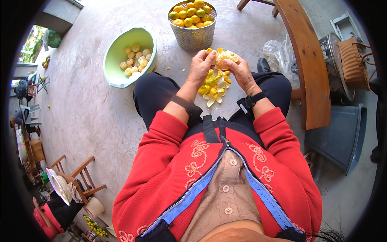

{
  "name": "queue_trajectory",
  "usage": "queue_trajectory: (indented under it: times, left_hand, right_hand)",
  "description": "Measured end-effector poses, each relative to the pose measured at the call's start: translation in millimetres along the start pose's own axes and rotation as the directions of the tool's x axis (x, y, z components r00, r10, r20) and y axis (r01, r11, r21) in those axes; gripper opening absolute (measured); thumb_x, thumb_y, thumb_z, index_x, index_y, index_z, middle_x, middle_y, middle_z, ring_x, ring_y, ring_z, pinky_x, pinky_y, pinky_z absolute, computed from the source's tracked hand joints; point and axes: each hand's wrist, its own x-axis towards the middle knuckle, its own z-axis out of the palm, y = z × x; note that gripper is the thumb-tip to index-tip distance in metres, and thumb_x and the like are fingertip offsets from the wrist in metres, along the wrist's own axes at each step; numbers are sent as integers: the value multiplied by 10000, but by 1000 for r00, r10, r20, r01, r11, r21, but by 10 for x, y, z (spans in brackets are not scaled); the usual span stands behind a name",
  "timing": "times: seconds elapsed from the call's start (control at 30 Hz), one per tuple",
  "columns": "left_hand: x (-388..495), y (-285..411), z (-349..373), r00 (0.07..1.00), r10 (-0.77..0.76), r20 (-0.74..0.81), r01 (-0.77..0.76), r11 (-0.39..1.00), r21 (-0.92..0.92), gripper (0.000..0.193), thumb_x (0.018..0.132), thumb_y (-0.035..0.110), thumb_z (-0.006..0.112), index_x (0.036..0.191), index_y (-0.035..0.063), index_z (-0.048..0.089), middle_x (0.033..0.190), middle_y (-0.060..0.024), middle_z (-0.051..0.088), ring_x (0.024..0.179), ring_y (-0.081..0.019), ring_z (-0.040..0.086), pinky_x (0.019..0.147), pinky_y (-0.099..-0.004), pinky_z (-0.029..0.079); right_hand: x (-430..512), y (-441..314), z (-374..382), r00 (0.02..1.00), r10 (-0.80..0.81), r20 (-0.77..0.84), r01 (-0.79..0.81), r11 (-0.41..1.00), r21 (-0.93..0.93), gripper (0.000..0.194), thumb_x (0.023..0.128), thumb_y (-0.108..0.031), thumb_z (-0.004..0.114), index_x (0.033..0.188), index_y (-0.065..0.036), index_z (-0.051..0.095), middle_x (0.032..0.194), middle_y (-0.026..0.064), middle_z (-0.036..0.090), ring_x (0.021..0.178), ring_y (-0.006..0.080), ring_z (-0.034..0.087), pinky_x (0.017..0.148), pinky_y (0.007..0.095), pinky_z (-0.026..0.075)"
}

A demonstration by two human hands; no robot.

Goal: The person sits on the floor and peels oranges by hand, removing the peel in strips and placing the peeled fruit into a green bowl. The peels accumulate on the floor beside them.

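Note:
A partly peeled mandarin (pixel 224 58) is held up between my two hands, above the floor in front of my knees. My left hand (pixel 200 67) pinches the fruit's left side, where a flap of orange peel stands up by the thumb. From the right, my right hand (pixel 242 72) grips the mandarin, its thumb lying across the pale, bared flesh. Below them a heap of yellow and orange peel (pixel 213 86) is spread on the floor between my legs. To the left, a light green plastic basin (pixel 113 65) has several peeled mandarins (pixel 138 55) in it.
A perforated metal basket (pixel 193 36) full of unpeeled mandarins stands ahead. On the right are a wooden bench (pixel 308 60), a clear plastic bag (pixel 281 57) and a grey plastic bin (pixel 335 136). Wooden chairs (pixel 83 175) and other people are farther off at the left.

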Motion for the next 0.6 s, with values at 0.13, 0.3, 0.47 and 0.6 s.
queue_trajectory:
  times: [0.13, 0.3, 0.47, 0.6]
  left_hand:
    - [13, -3, -35, 999, 4, 39, -5, 1000, 19, 226, 980, 249, 675, 1020, 27, 657, 925, -14, 675, 800, -76, 630, 708, -236, 527]
    - [60, -89, -85, 996, 76, 38, -78, 996, 37, 214, 985, 236, 668, 1010, 24, 660, 909, -12, 676, 795, -71, 625, 699, -230, 522]
    - [43, -47, -42, 999, 30, 13, -30, 999, 11, 226, 978, 247, 680, 1009, 25, 651, 912, -5, 672, 797, -67, 618, 706, -219, 508]
    - [-8, 45, -6, 999, 27, 27, -29, 997, 75, 236, 959, 255, 707, 1009, 34, 642, 915, 2, 665, 813, -62, 613, 715, -216, 503]
  right_hand:
    - [-4, -26, 2, 999, -47, -3, 46, 988, -148, 469, 909, -229, 735, 1264, 41, 590, 1148, 88, 674, 1024, 143, 651, 922, 276, 517]
    - [-12, -36, 13, 998, -65, 10, 66, 984, -166, 457, 905, -220, 737, 1249, 48, 599, 1138, 89, 678, 1017, 141, 648, 917, 272, 513]
    - [-14, -45, 11, 999, -37, -12, 35, 991, -133, 458, 908, -226, 729, 1252, 47, 599, 1141, 92, 678, 1020, 144, 649, 920, 274, 511]
    - [-8, -45, 0, 998, -66, -4, 64, 980, -191, 460, 910, -243, 725, 1247, 43, 600, 1137, 92, 680, 1023, 146, 649, 921, 276, 511]
